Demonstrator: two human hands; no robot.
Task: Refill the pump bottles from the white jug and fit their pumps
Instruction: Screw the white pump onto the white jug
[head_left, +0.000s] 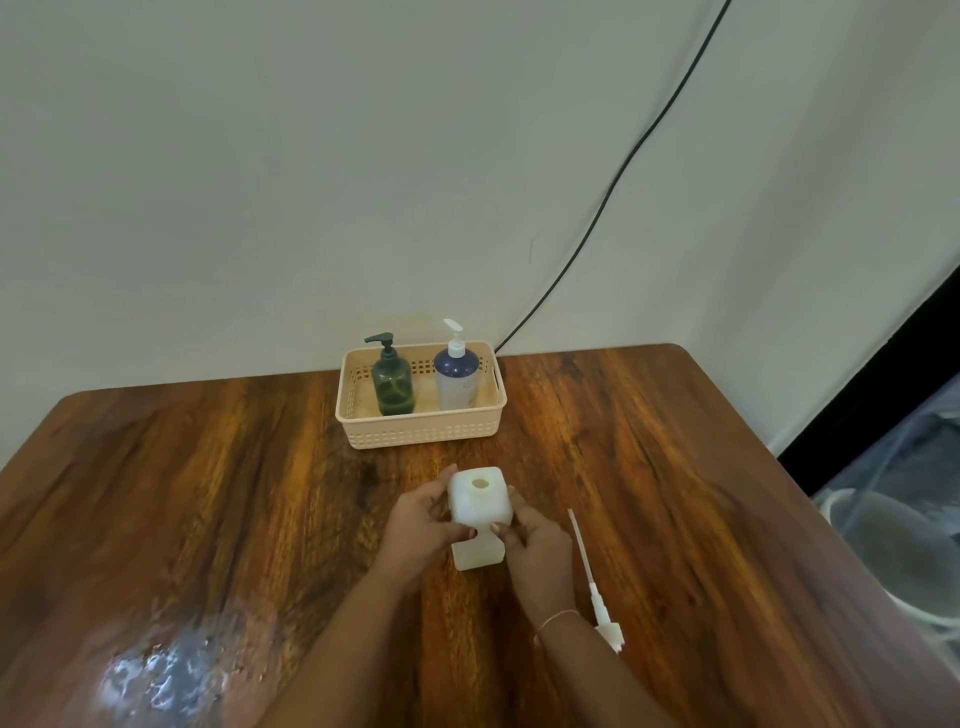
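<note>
Head view, from the left: a pale shiny patch (150, 670) lies on the counter (208, 467) toward its near left corner. At the middle of the far edge stands a beige basket (421, 431), holding a green pump bottle (393, 382) on its left and a blue pump bottle (456, 379) on its right, both upright with pumps on. Nearer, at the counter's middle, the left hand (423, 517) curls its thumb and fingers round the left side of a white container (480, 501). It stands upright on the counter with its neck open. The right hand (537, 553) grips its right side lower down, at the narrow waist. Just right of that hand a loose pump (605, 621) lies flat, its tube pointing toward the far edge.

I cannot tell whether the container is the jug or a bottle. With its pump lying beside it, it looks like an opened bottle being steadied. Next would be filling or re-fitting, which calls for feeding the tube straight into the neck.
</note>
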